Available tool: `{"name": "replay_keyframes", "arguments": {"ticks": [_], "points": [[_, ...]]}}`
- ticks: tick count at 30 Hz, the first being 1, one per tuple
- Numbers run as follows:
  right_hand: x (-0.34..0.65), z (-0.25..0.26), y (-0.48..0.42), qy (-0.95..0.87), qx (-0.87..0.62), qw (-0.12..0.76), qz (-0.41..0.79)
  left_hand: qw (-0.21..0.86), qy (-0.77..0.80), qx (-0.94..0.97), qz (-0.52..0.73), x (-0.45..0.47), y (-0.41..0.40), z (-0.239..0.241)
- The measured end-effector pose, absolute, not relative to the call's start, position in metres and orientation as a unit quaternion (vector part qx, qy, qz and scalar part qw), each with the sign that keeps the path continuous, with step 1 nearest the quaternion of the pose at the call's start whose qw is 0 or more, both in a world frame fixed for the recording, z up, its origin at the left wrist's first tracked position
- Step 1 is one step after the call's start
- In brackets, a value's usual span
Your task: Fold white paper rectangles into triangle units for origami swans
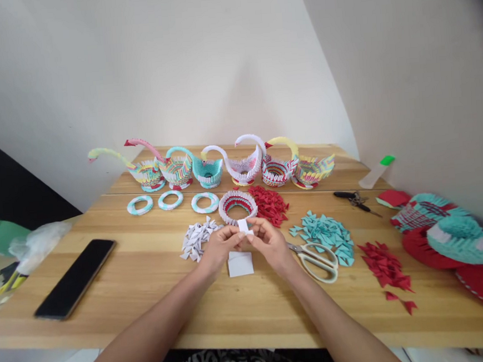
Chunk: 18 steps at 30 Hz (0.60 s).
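A small piece of white paper (244,226) is pinched between my two hands over the middle of the table. My left hand (221,246) grips its left side with thumb and fingers closed. On the other side, my right hand (270,244) holds it the same way. Just below the hands lies a flat stack of white paper slips (240,263). Behind them sits a ring of folded paper pieces (237,199) in red, white and teal. Left of my left hand is a heap of white folded paper triangles (196,237). Scissors (320,263) lie right of my right hand.
Several folded-paper swans (208,172) stand at the back, with paper rings (171,200) before them. Red (270,204) and teal (327,236) triangle heaps lie right of centre. A phone (76,279) is at left, a glue bottle (377,172) and larger paper pieces (466,238) at right.
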State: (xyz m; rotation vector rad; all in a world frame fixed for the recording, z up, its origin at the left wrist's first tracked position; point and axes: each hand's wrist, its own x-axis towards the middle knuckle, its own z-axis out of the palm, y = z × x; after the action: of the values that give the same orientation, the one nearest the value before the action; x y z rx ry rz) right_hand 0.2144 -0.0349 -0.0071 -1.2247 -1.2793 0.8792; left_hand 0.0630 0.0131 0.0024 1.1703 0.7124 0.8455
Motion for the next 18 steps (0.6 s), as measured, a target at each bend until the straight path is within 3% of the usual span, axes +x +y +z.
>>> {"name": "replay_keyframes", "arguments": {"ticks": [7, 18], "points": [[0.226, -0.006, -0.034, -0.572, -0.554, 0.510, 0.326, 0.706, 0.322, 0.558, 0.293, 0.060, 0.013, 0.011], [0.223, -0.005, -0.035, -0.613, -0.562, 0.507, 0.227, 0.674, 0.374, 0.542, 0.334, 0.059, 0.014, 0.022]]}}
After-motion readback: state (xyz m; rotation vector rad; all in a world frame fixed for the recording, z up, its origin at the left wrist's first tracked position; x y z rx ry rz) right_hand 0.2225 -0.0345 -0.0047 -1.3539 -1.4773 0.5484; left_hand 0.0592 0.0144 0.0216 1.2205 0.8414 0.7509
